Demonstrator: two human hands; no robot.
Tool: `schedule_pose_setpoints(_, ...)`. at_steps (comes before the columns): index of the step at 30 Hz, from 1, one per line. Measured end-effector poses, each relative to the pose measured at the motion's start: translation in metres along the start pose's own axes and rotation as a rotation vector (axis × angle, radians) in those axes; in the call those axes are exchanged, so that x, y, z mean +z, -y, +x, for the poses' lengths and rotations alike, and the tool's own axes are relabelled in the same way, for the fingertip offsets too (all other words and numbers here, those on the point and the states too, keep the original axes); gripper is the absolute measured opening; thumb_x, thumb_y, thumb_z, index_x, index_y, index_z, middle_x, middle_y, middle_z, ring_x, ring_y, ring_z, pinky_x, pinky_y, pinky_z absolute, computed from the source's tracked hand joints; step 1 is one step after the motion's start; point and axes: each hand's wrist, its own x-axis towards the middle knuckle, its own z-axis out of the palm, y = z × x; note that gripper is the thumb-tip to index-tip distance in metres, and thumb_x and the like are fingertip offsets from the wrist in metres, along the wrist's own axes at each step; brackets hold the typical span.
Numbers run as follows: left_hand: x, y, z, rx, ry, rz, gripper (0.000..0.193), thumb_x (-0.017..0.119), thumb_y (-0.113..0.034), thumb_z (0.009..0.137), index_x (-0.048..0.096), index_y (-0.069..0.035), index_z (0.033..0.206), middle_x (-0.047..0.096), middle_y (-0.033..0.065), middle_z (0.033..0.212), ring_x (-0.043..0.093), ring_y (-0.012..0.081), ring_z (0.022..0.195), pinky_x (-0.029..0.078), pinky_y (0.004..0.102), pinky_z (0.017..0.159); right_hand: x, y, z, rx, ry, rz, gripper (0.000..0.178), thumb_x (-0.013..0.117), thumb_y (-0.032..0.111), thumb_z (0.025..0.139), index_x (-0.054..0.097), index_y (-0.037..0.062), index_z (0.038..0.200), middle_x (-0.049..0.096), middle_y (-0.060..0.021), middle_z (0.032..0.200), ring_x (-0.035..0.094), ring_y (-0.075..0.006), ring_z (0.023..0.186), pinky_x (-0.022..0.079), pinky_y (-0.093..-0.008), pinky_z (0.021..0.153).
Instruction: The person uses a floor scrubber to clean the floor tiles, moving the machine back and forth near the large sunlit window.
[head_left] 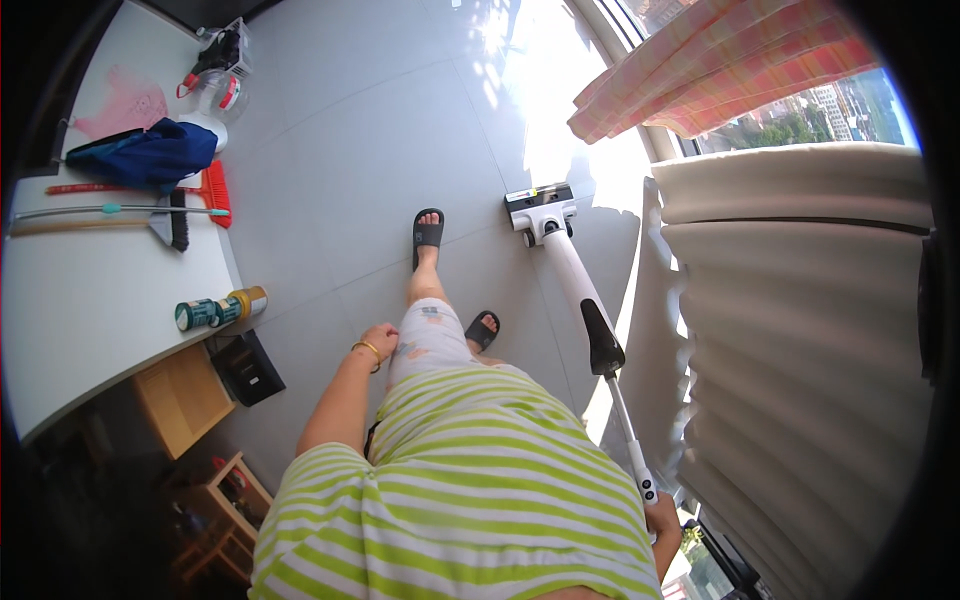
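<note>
With my right hand [662, 514], at the lower right, I grip the handle of a white upright floor cleaner [572, 270]. Its shaft slants away from me, with a black panel partway along it. The wide cleaner head [540, 207] rests flat on the grey floor, a little beyond and to the right of my forward foot. My left hand [378, 338] hangs beside my thigh, its fingers curled in and nothing seen in them. A gold bracelet [368, 347] circles that wrist. Part of my right hand is hidden behind the handle and my striped shirt.
Beige curtains [790, 330] hang along the right side, and a pink checked cloth [710, 65] by the window. At left, a white surface [100, 310] holds brooms [110, 212], a blue cloth [150, 153] and several cans [222, 309]. A black box [247, 368] sits below its edge.
</note>
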Motion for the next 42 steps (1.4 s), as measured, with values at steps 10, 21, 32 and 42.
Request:
schedule_pose_setpoints(10,-0.016,0.003,0.004,-0.049,-0.025,-0.114,0.029,0.055,-0.028,0.078,0.064,-0.006,0.095,0.064,0.0146,0.094,0.060,0.0286,0.090,0.046,0.0359,0.082,-0.046,0.151,0.066,-0.079,0.104,-0.097,0.016,0.064,0.006,0.062,0.051,0.0018,0.068,0.048,-0.0057,0.048,0.046,-0.0164,0.034,0.035,-0.0312,0.032)
schedule_pose_setpoints(21,-0.101,0.016,0.029,-0.056,-0.145,-0.243,0.032,0.061,-0.030,0.079,0.062,-0.002,0.094,0.065,0.0095,0.083,0.061,0.0185,0.075,0.048,0.0301,0.071,0.087,0.454,0.148,-0.458,0.359,0.071,0.017,0.061,0.013,0.073,0.047,0.0023,0.069,0.046,-0.0044,0.050,0.045,-0.0149,0.037,0.035,-0.0303,0.037)
schedule_pose_setpoints(32,-0.170,0.014,0.047,-0.124,-0.274,-0.422,0.031,0.062,-0.033,0.080,0.062,-0.005,0.094,0.065,0.0094,0.087,0.062,0.0198,0.080,0.049,0.0306,0.074,0.178,0.757,0.175,-0.674,0.207,0.141,0.024,0.058,0.016,0.079,0.043,0.0020,0.092,0.049,-0.0056,0.063,0.052,-0.0156,0.050,0.045,-0.0302,0.047)
schedule_pose_setpoints(42,-0.104,0.034,0.041,-0.177,-0.193,-0.425,0.031,0.062,-0.030,0.081,0.061,-0.003,0.096,0.065,0.0057,0.084,0.059,0.0143,0.073,0.048,0.0274,0.068,0.193,0.688,0.150,-0.722,0.301,0.195,0.027,0.059,0.013,0.076,0.043,-0.0014,0.091,0.048,-0.0065,0.060,0.047,-0.0151,0.045,0.040,-0.0302,0.041)
